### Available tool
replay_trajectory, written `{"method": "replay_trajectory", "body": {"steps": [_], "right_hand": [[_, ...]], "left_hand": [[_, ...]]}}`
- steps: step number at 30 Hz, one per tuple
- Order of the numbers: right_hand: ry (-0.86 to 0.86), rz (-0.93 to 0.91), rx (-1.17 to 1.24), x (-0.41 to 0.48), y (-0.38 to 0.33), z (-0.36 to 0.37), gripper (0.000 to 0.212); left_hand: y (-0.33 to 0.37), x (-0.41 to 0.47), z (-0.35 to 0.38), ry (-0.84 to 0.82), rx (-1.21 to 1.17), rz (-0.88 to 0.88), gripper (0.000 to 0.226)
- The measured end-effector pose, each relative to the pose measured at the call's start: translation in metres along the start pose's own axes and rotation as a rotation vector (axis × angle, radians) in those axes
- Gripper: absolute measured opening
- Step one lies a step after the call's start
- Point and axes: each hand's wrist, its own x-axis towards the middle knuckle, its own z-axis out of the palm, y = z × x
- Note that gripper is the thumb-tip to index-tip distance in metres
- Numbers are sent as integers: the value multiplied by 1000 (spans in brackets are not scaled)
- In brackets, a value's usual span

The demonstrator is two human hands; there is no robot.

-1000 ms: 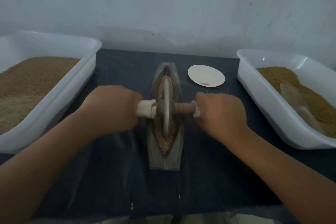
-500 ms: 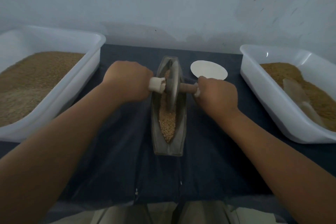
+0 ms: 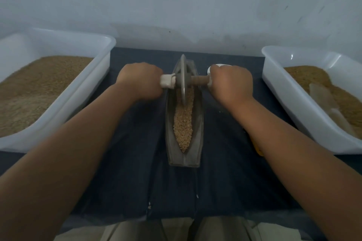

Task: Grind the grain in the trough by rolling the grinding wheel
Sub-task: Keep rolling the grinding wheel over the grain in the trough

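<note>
At the 12 o'clock end of the trough (image 3: pixel 198 123), the grinding wheel (image 3: pixel 183 80) stands on edge with its rim down in the grain (image 3: pixel 183 123). I record the trough's long axis as 12 to 6 and the axle (image 3: pixel 199 80) as crossing it 9 to 3.

The left hand (image 3: pixel 140 81) and right hand (image 3: pixel 231 84) each have fingers curled tight round an axle end, level with each other and equally near the wheel. Most of the grain lies toward 6, so I judge the next stroke to be a straight pull that way.

Surroundings:
- A white dish (image 3: pixel 211 68) sits just beyond the right hand, mostly hidden.
- The left tub (image 3: pixel 94 76) at 9 and right tub (image 3: pixel 284 92) at 3 stand well apart from the trough.
- A yellow object (image 3: pixel 258 150) shows under the right forearm; I cannot identify it.

Nothing blocks the trough.
</note>
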Motion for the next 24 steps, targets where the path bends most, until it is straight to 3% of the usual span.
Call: {"method": "replay_trajectory", "body": {"steps": [5,8,11,17,24], "right_hand": [[66,-66,104,-53,4,-13,28],[90,-100,116,-86,8,-20,34],[98,-57,112,-72,7,-11,34],[-67,39,40,6,1,1,18],[34,-76,123,-71,3,-26,28]], "left_hand": [[0,-44,-3,-1,7,96,12],[-1,-76,-6,30,59,184,20],[-1,-61,-3,25,64,149,11],[2,11,-7,6,43,-28,22],[-4,-57,1,30,61,136,12]]}}
